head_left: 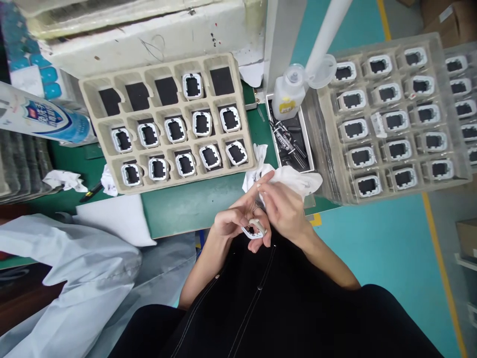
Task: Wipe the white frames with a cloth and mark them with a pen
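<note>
My left hand [238, 219] is closed on a small white plastic frame [257, 228] with rounded corners, held low in front of my body. Its index finger points up and away. My right hand [285, 209] is closed, thumb and fingertips pinched against that index finger; whatever lies in the pinch is too small to tell. Directly behind the right hand is a crumpled white wipe [303, 183], and whether the fingers touch it cannot be told. A beige molded tray [145, 155] beyond my hands carries several similar white frames [175, 130] around dark centers.
On the right, a stack of clear-covered trays [404, 134] holds more frames. A dispenser bottle [288, 94] stands by a white box [310, 159] of black markers. At left are a spray can [48, 117], a black cutter [91, 192] and another person's pale sleeve [93, 253].
</note>
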The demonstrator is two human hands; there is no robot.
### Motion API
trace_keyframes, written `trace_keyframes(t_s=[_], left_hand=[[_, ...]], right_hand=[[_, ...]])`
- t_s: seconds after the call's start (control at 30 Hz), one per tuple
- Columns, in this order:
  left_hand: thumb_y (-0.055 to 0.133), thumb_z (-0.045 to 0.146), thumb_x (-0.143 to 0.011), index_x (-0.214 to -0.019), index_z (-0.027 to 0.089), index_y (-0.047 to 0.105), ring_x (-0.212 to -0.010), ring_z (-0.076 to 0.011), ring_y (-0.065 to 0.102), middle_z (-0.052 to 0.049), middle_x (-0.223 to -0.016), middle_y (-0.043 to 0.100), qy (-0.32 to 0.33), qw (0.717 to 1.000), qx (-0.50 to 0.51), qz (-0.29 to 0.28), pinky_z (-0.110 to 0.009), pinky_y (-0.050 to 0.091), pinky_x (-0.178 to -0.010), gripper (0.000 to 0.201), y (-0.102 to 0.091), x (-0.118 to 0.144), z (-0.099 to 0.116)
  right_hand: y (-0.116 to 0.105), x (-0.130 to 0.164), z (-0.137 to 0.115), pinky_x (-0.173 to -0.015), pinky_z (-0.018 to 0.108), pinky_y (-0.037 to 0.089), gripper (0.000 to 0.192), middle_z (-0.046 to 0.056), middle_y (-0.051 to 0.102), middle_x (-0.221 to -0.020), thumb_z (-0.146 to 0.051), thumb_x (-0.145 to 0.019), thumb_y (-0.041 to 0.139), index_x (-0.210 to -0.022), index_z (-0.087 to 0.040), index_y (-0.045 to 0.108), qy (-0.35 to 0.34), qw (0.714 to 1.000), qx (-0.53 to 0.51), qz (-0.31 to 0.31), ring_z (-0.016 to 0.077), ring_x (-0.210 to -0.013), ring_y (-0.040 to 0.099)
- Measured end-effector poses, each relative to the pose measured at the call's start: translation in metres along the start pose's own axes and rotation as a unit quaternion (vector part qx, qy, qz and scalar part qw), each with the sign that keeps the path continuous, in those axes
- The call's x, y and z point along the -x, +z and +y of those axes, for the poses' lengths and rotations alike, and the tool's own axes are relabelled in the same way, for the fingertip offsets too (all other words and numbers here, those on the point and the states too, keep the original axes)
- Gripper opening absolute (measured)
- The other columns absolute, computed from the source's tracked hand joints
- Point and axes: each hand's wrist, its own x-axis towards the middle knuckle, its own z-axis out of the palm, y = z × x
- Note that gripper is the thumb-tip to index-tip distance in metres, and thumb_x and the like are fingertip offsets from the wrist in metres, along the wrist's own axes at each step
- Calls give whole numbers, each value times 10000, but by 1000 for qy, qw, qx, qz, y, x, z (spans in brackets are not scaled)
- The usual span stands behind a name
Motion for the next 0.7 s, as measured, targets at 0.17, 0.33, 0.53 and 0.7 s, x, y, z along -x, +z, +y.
trace_keyframes(t_s=[0.17, 0.33, 0.53, 0.7], left_hand=[[625, 221, -783, -1809, 174, -226, -550, -309, 798, -163, -930, 886, -7, 1000, -16, 12, -313, 597, -448, 1334, 1, 0, -1], [592, 213, -772, -1811, 179, -220, -533, -273, 767, -139, -915, 883, -19, 998, -48, 33, -291, 575, -457, 1319, 4, -1, -1], [596, 238, -767, -1836, 113, -93, -421, -162, 547, -71, -760, 823, -26, 994, -78, 73, -228, 431, -445, 1278, 10, -4, 1], [601, 270, -738, -1811, 71, -157, -423, -150, 493, -71, -743, 807, -22, 994, -85, 68, -227, 366, -455, 1329, 10, -4, 3]], right_hand=[[-1, -1, 1, -842, 354, 680, 248, 83, 839, -1027, -72, -1094, 581, -1252, -203, 719, 10, 999, 18, 29, 217, -905, 812], [-3, 1, -1, -821, 356, 681, 253, 63, 839, -1011, -103, -1119, 550, -1260, -222, 723, 16, 1000, 10, 10, 209, -890, 808], [-4, 3, 1, -769, 354, 668, 249, 62, 821, -948, -90, -1117, 538, -1246, -205, 717, -14, 1000, 22, -6, 207, -831, 780], [-3, 4, 2, -786, 374, 665, 263, 70, 823, -971, -120, -1131, 519, -1271, -221, 717, 4, 999, 32, 3, 220, -858, 780]])
